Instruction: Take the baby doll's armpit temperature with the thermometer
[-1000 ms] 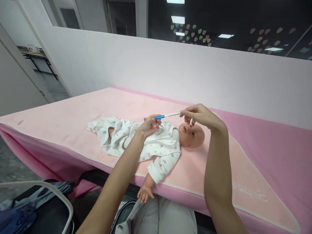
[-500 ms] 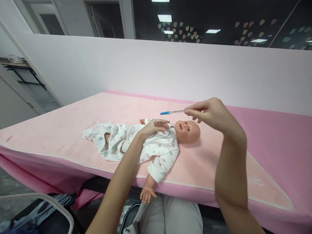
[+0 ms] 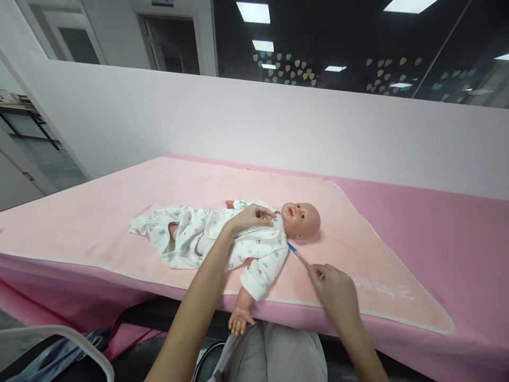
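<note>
A black-framed stand (image 3: 29,114) shows at far left, beyond a pale wall (image 3: 254,124), as a curved whitish tube (image 3: 79,339) arcs across the lower corner in front of bunched blue-grey cloth (image 3: 59,358). On the peach mat (image 3: 119,212) spread over a pink-covered table, a doll (image 3: 260,244) lies on its back, legs to the left, in a loose white outfit (image 3: 185,228) printed with small coloured motifs. The person's left hand (image 3: 254,216) is at the doll's upper chest, near the collar, its grip narrow and fingers curled; whether it pinches the fabric cannot be told. Below, the doll's near arm reaches past the table edge, its open hand (image 3: 240,320) hanging close to the person's grey trousers (image 3: 274,350). Pastel hearts (image 3: 284,69) dot a dark window above. The doll's bald head (image 3: 304,220) rests on the mat, face up and turned slightly toward the camera. Just below it, a slim blue-tipped stick (image 3: 299,255) slants down to the right, the blue end at the neckline by the near shoulder; contact there is unclear. The right hand (image 3: 338,292), low over the mat, holds the stick's other end in a fingertip grip. Farther right, faint pale lettering (image 3: 385,286) marks the mat, and pink cover (image 3: 429,228) stretches beyond its curved border.
</note>
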Motion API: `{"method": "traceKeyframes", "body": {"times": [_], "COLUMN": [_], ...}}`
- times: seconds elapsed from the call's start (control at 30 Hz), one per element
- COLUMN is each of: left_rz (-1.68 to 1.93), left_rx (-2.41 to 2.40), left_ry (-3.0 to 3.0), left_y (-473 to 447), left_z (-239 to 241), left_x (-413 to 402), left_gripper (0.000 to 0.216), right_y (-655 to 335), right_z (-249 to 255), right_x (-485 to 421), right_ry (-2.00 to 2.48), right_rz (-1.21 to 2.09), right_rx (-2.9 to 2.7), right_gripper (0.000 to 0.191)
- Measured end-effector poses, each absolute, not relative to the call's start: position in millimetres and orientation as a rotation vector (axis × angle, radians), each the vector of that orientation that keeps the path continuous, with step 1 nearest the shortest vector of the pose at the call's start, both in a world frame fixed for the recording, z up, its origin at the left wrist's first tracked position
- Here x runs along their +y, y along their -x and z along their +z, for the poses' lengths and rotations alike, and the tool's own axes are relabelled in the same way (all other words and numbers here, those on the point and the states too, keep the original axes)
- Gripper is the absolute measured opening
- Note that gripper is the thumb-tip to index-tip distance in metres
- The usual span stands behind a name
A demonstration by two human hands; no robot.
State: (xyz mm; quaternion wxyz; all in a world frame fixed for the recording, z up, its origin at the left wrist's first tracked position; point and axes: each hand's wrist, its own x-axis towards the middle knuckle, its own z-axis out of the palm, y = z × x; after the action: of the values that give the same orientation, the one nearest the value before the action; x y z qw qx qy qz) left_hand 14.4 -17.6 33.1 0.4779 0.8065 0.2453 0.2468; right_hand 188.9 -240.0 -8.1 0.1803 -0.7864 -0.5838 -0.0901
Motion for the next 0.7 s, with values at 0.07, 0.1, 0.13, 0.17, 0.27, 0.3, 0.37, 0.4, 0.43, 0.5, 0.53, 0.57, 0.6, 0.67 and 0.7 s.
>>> {"method": "traceKeyframes", "body": {"times": [0.07, 0.1, 0.13, 0.17, 0.27, 0.3, 0.37, 0.4, 0.43, 0.5, 0.53, 0.57, 0.6, 0.67, 0.7], "left_rz": [0.588, 0.592, 0.602, 0.614, 0.642, 0.649, 0.662, 0.670, 0.677, 0.688, 0.687, 0.684, 0.677, 0.665, 0.660], "left_rx": [0.594, 0.586, 0.580, 0.577, 0.573, 0.569, 0.552, 0.542, 0.531, 0.519, 0.516, 0.514, 0.514, 0.520, 0.525], "left_ry": [-1.942, -1.914, -1.882, -1.851, -1.778, -1.761, -1.742, -1.743, -1.751, -1.767, -1.774, -1.778, -1.776, -1.758, -1.741], "left_y": [-15, -15, -16, -16, -17, -16, -16, -15, -15, -15, -15, -15, -15, -16, -16], "left_z": [33, 33, 32, 31, 29, 28, 28, 27, 27, 27, 27, 27, 27, 28, 28], "left_x": [-18, -17, -16, -16, -14, -13, -12, -12, -12, -11, -11, -11, -11, -11, -12], "left_gripper": [0.036, 0.035, 0.034, 0.034, 0.031, 0.030, 0.029, 0.028, 0.027, 0.027, 0.028, 0.028, 0.028, 0.028, 0.028], "right_y": [-183, -181, -178, -176, -166, -163, -157, -155, -154, -153, -153, -153, -153, -154, -154], "right_z": [-11, -8, -4, 2, 19, 23, 27, 27, 25, 18, 13, 7, 2, -7, -10], "right_x": [-231, -224, -215, -205, -168, -156, -134, -125, -118, -108, -105, -103, -102, -101, -101], "right_ry": [2.300, 2.329, 2.339, 2.317, 2.014, 1.878, 1.661, 1.592, 1.541, 1.464, 1.433, 1.405, 1.376, 1.326, 1.306], "right_rz": [-0.320, -0.348, -0.375, -0.400, -0.421, -0.403, -0.384, -0.399, -0.429, -0.481, -0.482, -0.473, -0.458, -0.421, -0.400], "right_rx": [-1.696, -1.720, -1.739, -1.765, -1.941, -2.022, -2.107, -2.090, -2.042, -1.920, -1.874, -1.848, -1.841, -1.833, -1.821], "right_gripper": [0.040, 0.041, 0.040, 0.038, 0.021, 0.016, 0.014, 0.015, 0.016, 0.017, 0.017, 0.019, 0.021, 0.024, 0.024]}}
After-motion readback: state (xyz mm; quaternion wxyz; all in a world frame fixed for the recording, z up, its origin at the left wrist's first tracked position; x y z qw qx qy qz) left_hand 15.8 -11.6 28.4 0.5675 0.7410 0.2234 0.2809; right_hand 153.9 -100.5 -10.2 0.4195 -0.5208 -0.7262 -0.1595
